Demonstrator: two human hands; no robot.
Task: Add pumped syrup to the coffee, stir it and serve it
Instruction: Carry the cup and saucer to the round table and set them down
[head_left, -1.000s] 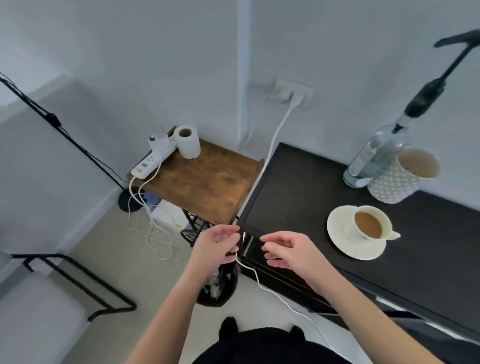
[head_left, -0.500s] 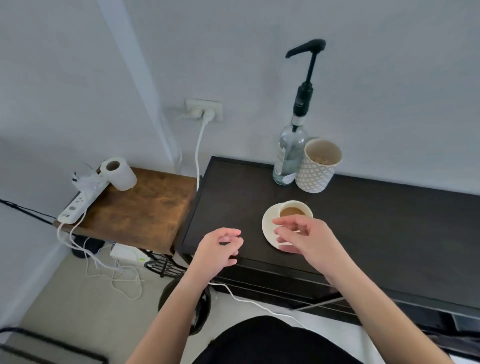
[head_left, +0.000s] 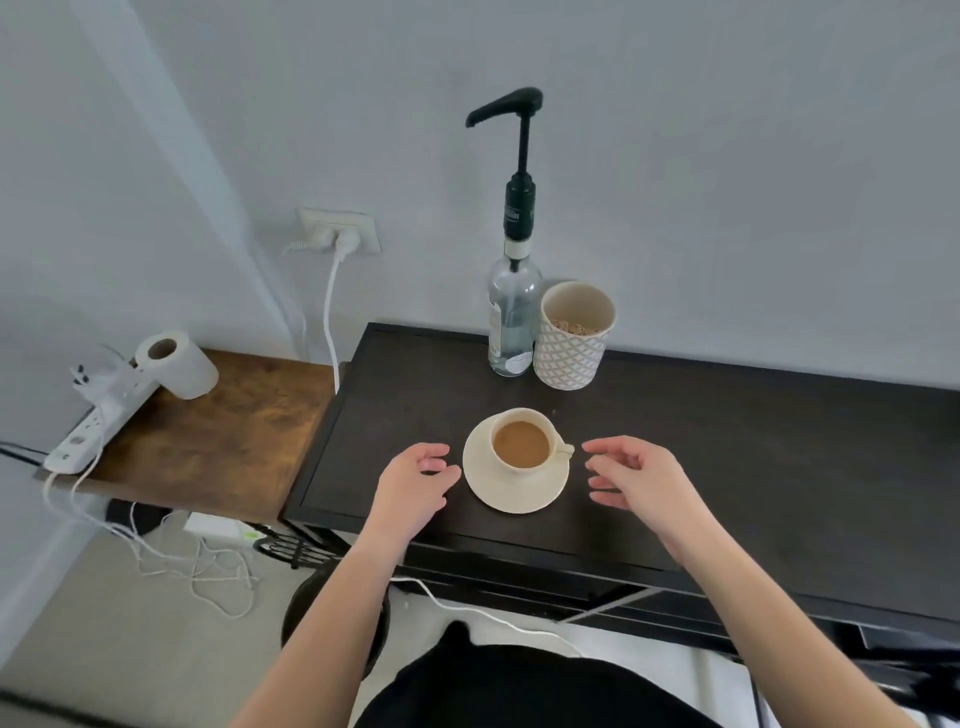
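Moved: both hands, from the front edge to flank the saucer (head_left: 514, 486).
Left hand (head_left: 415, 486): open, empty.
Right hand (head_left: 636, 480): open, empty, poised near the cup (head_left: 522, 444) handle.

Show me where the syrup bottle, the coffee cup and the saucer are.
syrup bottle (head_left: 513, 322): head view, on its glass body.
coffee cup (head_left: 520, 445): head view, on the coffee surface.
saucer (head_left: 511, 498): head view, on its near rim.

Glossy ceramic cup (head_left: 521, 440), clear glass bottle (head_left: 511, 322), matt dark table (head_left: 727, 441).
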